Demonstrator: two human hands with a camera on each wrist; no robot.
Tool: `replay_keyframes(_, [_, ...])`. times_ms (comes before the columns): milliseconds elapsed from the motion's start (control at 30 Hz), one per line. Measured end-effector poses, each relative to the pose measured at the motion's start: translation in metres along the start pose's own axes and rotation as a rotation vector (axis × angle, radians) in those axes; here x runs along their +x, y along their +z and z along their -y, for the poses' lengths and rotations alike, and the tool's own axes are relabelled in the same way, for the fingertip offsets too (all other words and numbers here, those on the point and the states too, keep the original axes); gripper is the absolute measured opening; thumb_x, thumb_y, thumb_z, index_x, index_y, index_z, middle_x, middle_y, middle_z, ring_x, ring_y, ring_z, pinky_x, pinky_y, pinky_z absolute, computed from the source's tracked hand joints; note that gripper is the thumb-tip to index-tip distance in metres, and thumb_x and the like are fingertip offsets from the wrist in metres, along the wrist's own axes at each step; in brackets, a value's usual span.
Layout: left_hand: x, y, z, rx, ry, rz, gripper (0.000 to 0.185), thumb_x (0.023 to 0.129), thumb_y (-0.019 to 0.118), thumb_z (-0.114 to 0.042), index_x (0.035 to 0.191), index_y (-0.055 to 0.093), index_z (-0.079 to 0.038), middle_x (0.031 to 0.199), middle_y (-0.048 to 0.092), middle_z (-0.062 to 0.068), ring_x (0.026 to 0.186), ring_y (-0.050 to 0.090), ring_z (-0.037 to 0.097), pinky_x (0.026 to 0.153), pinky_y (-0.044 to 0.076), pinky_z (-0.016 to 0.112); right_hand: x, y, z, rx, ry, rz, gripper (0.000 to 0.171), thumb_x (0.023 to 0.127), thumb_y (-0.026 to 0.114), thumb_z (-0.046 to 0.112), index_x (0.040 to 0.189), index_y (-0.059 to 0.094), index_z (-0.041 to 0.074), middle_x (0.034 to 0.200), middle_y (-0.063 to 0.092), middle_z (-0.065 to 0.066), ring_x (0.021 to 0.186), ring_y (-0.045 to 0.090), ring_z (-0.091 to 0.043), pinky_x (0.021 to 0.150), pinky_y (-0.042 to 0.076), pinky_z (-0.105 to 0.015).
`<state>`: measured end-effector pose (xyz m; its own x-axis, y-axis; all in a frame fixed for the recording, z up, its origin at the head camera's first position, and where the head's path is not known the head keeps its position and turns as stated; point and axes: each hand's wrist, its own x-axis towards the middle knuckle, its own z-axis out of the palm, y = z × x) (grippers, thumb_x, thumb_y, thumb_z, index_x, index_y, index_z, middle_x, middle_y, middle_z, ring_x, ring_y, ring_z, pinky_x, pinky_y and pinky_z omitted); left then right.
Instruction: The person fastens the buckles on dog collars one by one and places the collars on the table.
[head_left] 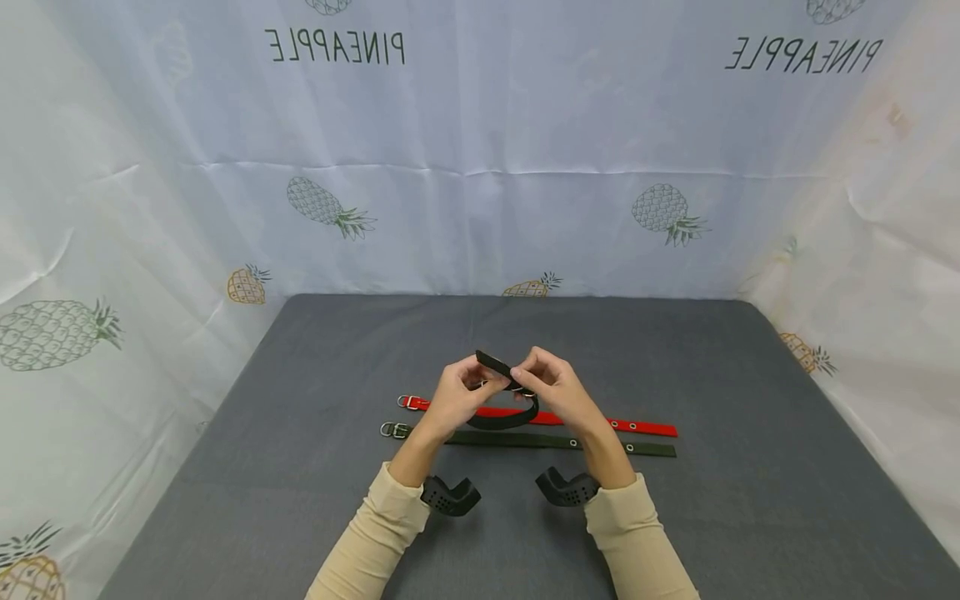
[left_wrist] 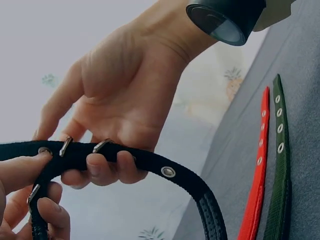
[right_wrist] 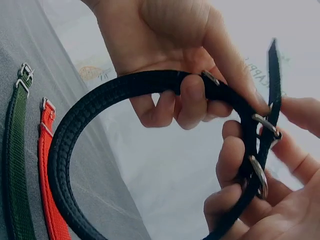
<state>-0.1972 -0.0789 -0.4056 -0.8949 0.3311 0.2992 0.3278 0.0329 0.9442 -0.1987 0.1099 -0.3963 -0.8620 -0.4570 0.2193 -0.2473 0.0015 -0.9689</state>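
A black dog collar (head_left: 504, 422) is bent into a loop above the table, held by both hands. My left hand (head_left: 457, 393) grips it on one side, fingers curled round the band. From the other side my right hand (head_left: 558, 387) pinches it with thumb and fingers. Between the hands sits a metal buckle (right_wrist: 267, 126), with the collar's tip (right_wrist: 274, 70) passing through it and sticking out. A D-shaped ring (right_wrist: 259, 176) lies close by on the band. A metal-rimmed eyelet (left_wrist: 168, 172) shows on the strap, and a thumb presses close beside another.
A red collar (head_left: 645, 427) and a dark green collar (head_left: 510, 438) lie stretched side by side on the grey table (head_left: 300, 500), below the hands. Their buckles face left, their eyelets right. A white pineapple-print curtain (head_left: 480, 225) surrounds the table's back and sides.
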Motion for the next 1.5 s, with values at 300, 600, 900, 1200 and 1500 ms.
replay_keyframes(300, [-0.002, 0.001, 0.000, 0.005, -0.011, 0.022, 0.018, 0.091, 0.064, -0.004, 0.105, 0.064, 0.007, 0.096, 0.065, 0.030, 0.065, 0.048, 0.001, 0.062, 0.041, 0.020, 0.001, 0.004, 0.001, 0.052, 0.054, -0.018, 0.006, 0.098, 0.053, 0.012, 0.094, 0.049, 0.009, 0.087, 0.059, 0.008, 0.071, 0.058, -0.009, 0.069, 0.051, -0.023])
replay_keyframes(600, [-0.001, 0.001, -0.002, -0.014, 0.000, 0.056, 0.020, 0.093, 0.061, -0.005, 0.109, 0.063, 0.007, 0.087, 0.060, 0.020, 0.055, 0.034, 0.004, 0.055, 0.035, 0.021, 0.002, 0.004, 0.004, 0.037, 0.059, -0.029, 0.007, 0.098, 0.049, 0.009, 0.092, 0.047, 0.006, 0.084, 0.052, 0.004, 0.070, 0.053, -0.011, 0.069, 0.050, -0.024])
replay_keyframes(900, [0.000, -0.001, -0.007, 0.012, -0.021, 0.048, 0.022, 0.095, 0.059, -0.007, 0.112, 0.064, 0.007, 0.093, 0.061, 0.030, 0.071, 0.053, 0.005, 0.069, 0.048, 0.021, -0.001, -0.004, 0.007, 0.094, 0.101, -0.068, 0.006, 0.099, 0.046, 0.009, 0.098, 0.050, 0.014, 0.084, 0.058, 0.007, 0.073, 0.059, -0.009, 0.077, 0.049, -0.026])
replay_keyframes(1200, [-0.001, -0.005, -0.006, 0.025, 0.039, 0.055, 0.032, 0.090, 0.067, -0.008, 0.121, 0.062, -0.001, 0.121, 0.065, 0.022, 0.108, 0.065, 0.013, 0.093, 0.052, 0.023, -0.006, -0.010, 0.009, 0.185, 0.054, -0.059, 0.007, 0.099, 0.047, 0.005, 0.099, 0.044, 0.012, 0.095, 0.062, 0.006, 0.078, 0.062, -0.009, 0.083, 0.053, -0.022])
replay_keyframes(1500, [-0.003, -0.007, -0.005, 0.052, 0.037, 0.030, 0.035, 0.089, 0.068, -0.009, 0.123, 0.062, -0.003, 0.126, 0.063, 0.020, 0.117, 0.061, 0.031, 0.097, 0.053, 0.040, -0.005, -0.006, 0.012, 0.232, 0.046, -0.078, 0.006, 0.100, 0.044, 0.006, 0.102, 0.045, 0.012, 0.093, 0.056, 0.006, 0.080, 0.060, -0.007, 0.082, 0.052, -0.020])
